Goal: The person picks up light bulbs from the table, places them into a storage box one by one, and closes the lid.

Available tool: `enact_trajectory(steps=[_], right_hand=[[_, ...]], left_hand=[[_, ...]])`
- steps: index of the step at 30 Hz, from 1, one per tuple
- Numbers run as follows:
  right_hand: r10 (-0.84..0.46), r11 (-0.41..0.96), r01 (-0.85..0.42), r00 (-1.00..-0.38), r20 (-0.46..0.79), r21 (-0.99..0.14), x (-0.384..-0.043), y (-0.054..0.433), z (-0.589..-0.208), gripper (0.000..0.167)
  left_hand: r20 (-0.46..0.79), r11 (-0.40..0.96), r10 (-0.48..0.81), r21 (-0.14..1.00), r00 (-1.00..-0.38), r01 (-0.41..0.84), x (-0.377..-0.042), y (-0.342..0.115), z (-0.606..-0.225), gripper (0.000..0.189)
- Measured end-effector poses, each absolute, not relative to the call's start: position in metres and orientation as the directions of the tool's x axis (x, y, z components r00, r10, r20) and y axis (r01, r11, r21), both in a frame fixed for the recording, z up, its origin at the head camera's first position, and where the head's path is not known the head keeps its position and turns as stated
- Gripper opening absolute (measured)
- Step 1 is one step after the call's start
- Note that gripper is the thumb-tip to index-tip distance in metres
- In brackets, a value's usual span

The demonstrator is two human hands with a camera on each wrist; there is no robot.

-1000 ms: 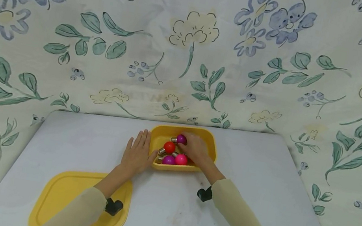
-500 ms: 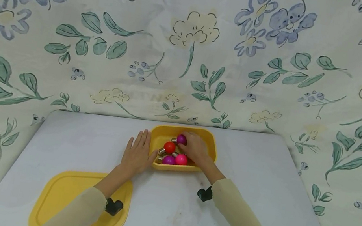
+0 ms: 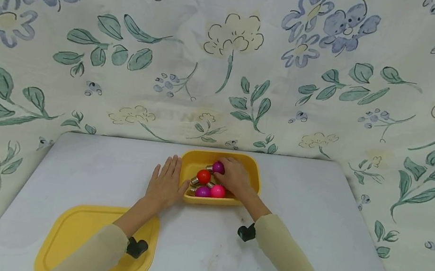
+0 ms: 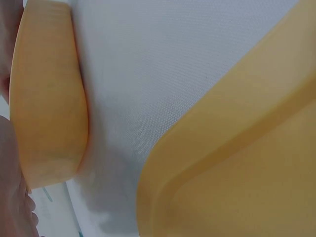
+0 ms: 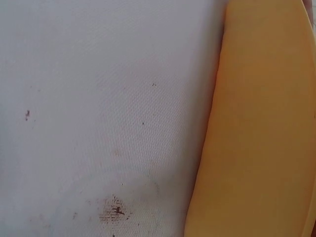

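Note:
A yellow plastic box point(image 3: 252, 172) stands near the table's far edge with several small coloured light bulbs inside. My right hand point(image 3: 235, 177) reaches into it and pinches a purple bulb point(image 3: 218, 167) at the back, thumb and fingers at its round end. A red bulb point(image 3: 204, 176) lies left of that hand. Along the near wall are a second purple bulb point(image 3: 203, 191) and a pink bulb point(image 3: 217, 191). Flat against the box's left side, my left hand point(image 3: 164, 185) has straight fingers, the thumb at the rim. The left wrist view shows the box's outer wall point(image 4: 49, 94) beside that hand.
A flat yellow lid point(image 3: 73, 231) lies on the white table point(image 3: 196, 261) at the front left, under the left forearm. Behind the table's far edge hangs a flower-patterned cloth point(image 3: 194, 16). Dark heart-shaped pieces show at both wrists.

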State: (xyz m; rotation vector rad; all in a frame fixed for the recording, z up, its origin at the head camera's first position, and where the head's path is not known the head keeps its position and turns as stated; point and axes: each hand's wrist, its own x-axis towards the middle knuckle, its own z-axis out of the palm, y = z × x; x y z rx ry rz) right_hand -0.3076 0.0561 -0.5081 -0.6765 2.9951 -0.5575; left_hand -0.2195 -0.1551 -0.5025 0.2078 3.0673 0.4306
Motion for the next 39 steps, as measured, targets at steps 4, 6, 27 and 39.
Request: enact_trajectory(steps=[4, 6, 27, 39], right_hand=[[-0.419, 0.840, -0.410, -0.906, 0.057, -0.356, -0.308, 0.057, -0.508, 0.048], [-0.419, 0.840, -0.410, -0.906, 0.057, -0.355, -0.308, 0.058, -0.508, 0.048], [-0.420, 0.768, -0.441, -0.894, 0.155, -0.464, -0.302, 0.084, -0.499, 0.039], [-0.397, 0.762, -0.450, -0.893, 0.213, -0.466, -0.288, 0.111, -0.492, 0.036]], left_hand=[[-0.024, 0.953, 0.137, 0.277, -0.990, 0.125, -0.219, -0.155, -0.502, 0.077], [-0.027, 0.953, 0.136, 0.277, -0.990, 0.124, -0.219, -0.154, -0.502, 0.077], [-0.035, 0.957, 0.135, 0.265, -0.990, 0.121, -0.220, -0.153, -0.501, 0.078], [-0.038, 0.959, 0.131, 0.259, -0.991, 0.117, -0.219, -0.154, -0.501, 0.079]])
